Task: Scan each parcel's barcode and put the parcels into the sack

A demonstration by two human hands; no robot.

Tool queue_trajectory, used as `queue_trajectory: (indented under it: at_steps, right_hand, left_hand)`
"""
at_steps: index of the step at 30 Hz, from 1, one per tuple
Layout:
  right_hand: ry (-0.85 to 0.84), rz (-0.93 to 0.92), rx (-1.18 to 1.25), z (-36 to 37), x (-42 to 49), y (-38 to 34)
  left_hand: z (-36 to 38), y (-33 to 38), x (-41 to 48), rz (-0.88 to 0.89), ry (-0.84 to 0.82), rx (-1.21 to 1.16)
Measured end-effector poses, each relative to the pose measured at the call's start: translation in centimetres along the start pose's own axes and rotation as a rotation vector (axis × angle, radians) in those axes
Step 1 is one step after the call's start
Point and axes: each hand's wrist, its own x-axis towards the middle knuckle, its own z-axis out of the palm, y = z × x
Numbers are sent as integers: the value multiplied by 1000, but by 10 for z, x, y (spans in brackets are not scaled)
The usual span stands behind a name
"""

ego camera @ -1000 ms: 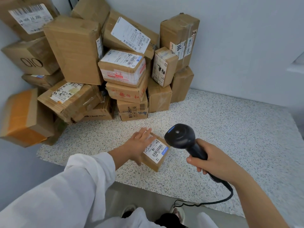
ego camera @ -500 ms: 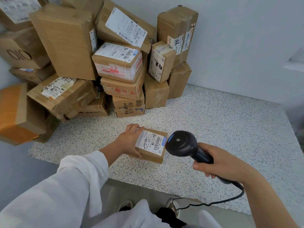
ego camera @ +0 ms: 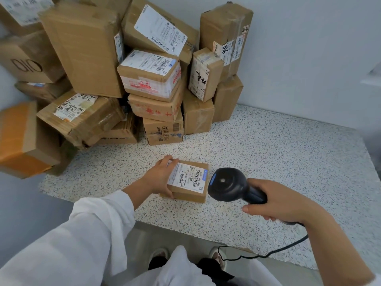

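Note:
A small cardboard parcel [ego camera: 190, 191] lies on the speckled table [ego camera: 278, 157] near its front edge, its white barcode label facing up. My left hand [ego camera: 159, 177] grips the parcel's left side, fingers over the far corner and thumb at the near edge. My right hand [ego camera: 276, 203] holds the handle of a black barcode scanner [ego camera: 228, 187], whose head hovers just right of the parcel. No sack is in view.
A tall pile of brown cardboard parcels [ego camera: 148, 75] fills the back left of the table against the wall. An orange-taped box [ego camera: 18, 139] juts out past the table's left edge. The scanner's cable [ego camera: 268, 252] hangs over the front edge.
My left hand has turned the small parcel so its label squares up, shifting from resting on top to gripping its side. The scanner has dropped lower, beside the parcel's right edge.

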Motion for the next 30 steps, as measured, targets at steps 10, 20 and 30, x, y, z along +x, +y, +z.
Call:
queue_trajectory:
  at_steps: [10, 20, 30]
  right_hand:
    - [-12, 4, -9, 1, 2, 3]
    - [-2, 21, -23, 0, 0, 3]
    - [-2, 22, -40, 1, 0, 3]
  left_hand:
    - [1, -2, 1, 12, -5, 4]
    - [2, -3, 2, 9, -11, -2]
    - [3, -4, 3, 11, -16, 9]
